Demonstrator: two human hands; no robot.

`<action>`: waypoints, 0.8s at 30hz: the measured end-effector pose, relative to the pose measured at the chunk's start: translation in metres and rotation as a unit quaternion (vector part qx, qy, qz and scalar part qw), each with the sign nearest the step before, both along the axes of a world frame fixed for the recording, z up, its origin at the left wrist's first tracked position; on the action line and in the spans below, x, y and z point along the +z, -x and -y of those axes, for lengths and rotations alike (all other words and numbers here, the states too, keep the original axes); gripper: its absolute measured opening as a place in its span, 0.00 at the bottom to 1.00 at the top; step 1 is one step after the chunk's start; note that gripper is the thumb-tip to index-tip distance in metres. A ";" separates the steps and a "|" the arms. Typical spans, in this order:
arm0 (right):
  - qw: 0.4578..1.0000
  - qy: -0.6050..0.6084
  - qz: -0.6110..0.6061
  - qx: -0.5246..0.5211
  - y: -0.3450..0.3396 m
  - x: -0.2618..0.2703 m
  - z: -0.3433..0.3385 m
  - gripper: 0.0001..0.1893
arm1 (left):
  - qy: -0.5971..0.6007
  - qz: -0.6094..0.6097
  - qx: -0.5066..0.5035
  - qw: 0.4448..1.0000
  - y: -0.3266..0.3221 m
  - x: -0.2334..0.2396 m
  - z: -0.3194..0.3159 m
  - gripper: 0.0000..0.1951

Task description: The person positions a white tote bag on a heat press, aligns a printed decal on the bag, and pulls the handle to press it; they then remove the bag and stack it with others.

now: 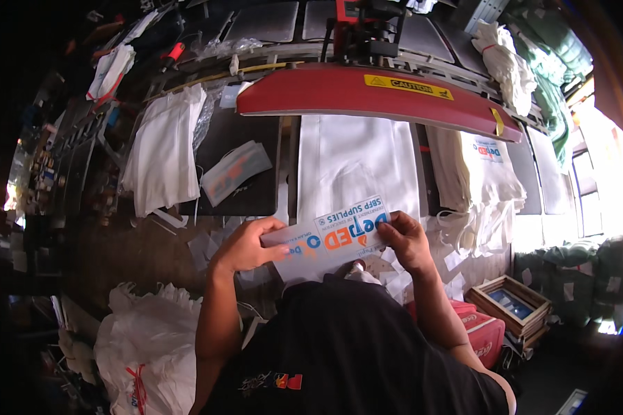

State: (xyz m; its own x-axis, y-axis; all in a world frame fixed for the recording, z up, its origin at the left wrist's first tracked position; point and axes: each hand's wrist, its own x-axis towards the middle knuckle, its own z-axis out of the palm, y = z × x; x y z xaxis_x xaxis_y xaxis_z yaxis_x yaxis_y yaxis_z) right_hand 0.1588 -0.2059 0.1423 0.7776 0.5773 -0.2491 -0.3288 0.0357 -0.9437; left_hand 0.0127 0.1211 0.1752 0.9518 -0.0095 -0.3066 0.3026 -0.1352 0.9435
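Note:
Between both hands is a translucent printed transfer sheet (342,236), with blue and orange lettering that reads upside down or reversed. My left hand (257,244) pinches its left end, and my right hand (406,239) grips the right end between thumb and fingers. Just beyond the sheet, a white fabric bag (358,150) lies flat, its handle loop toward me. The red upper plate (353,96) of a heat press, bearing a caution label, hangs over the bag's far end. More transfer sheets (236,174) lie in a loose stack on a dark platen to the left.
White bags (166,150) are piled at left; printed bags (477,171) hang over the edge at right. Paper scraps litter the floor. A stuffed white sack (145,342) stands behind left, with a red crate (483,337) and wooden frames (509,303) at right.

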 end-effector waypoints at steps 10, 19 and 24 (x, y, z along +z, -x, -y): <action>0.961 -0.149 0.222 -0.074 -0.009 0.040 0.028 0.04 | -0.048 0.367 0.193 0.909 0.004 0.011 0.061 0.12; 0.902 -0.286 0.313 -0.075 -0.017 0.087 0.048 0.09 | -0.215 0.503 0.192 0.815 0.000 0.065 0.081 0.09; 0.897 -0.259 0.353 -0.067 -0.022 0.090 0.051 0.14 | -0.194 0.535 0.204 0.796 0.001 0.067 0.081 0.06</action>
State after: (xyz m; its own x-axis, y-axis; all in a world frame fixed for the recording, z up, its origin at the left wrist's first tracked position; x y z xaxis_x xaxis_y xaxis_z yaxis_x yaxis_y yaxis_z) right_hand 0.1804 -0.2570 0.2328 0.7071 0.3634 0.6066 0.3834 0.5237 -0.7608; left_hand 0.0121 0.0401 0.2425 0.5692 0.2662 0.7779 -0.5534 -0.5756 0.6019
